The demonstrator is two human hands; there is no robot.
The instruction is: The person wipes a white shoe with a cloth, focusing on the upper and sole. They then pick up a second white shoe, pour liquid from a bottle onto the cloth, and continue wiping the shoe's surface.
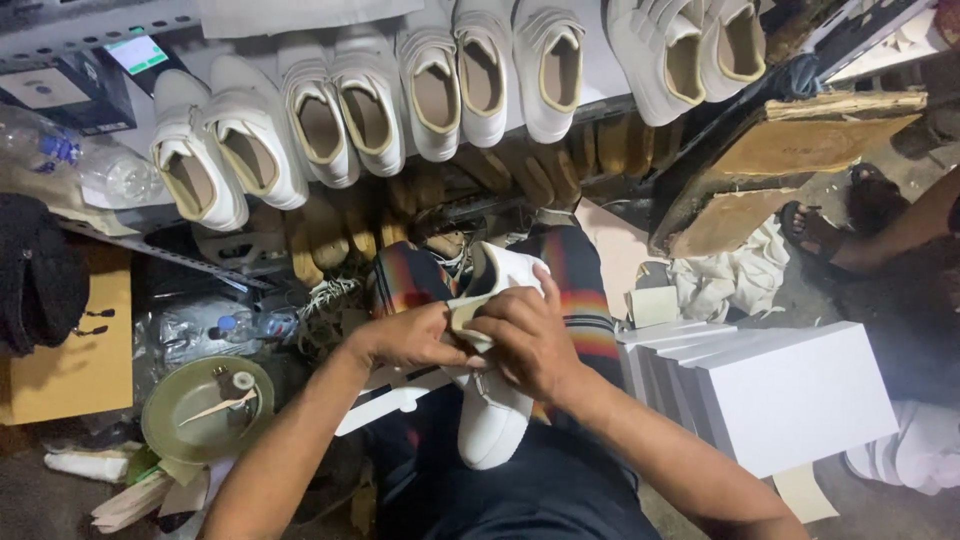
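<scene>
On the person's lap, over a striped cloth (585, 290) of dark, orange and red bands, lay a white shoe (490, 420) with its smooth rounded toe pointing toward the wearer and its open heel end lifted toward the shelf. The upper was plain and glossy, with a small fastening showing near the middle. Across its top sat a small pale tan strip (462, 312), pinched between both hands. The left hand (405, 338) closed its fingers on the strip's near end, and the right hand (525, 340) curled tight over the strip and the shoe's upper, so both grips were narrow and holding.

Just beside the right knee stood a stack of white boxes (780, 395). On the left, near the floor, was a green dish (185, 405) with a small pot and a stick in it. Above, a row of finished white shoes (430, 95) lined a metal shelf, with tan wooden lasts (335, 235) beneath. At the far right another person's sandalled foot (815, 232) rested beside crumpled cloth.
</scene>
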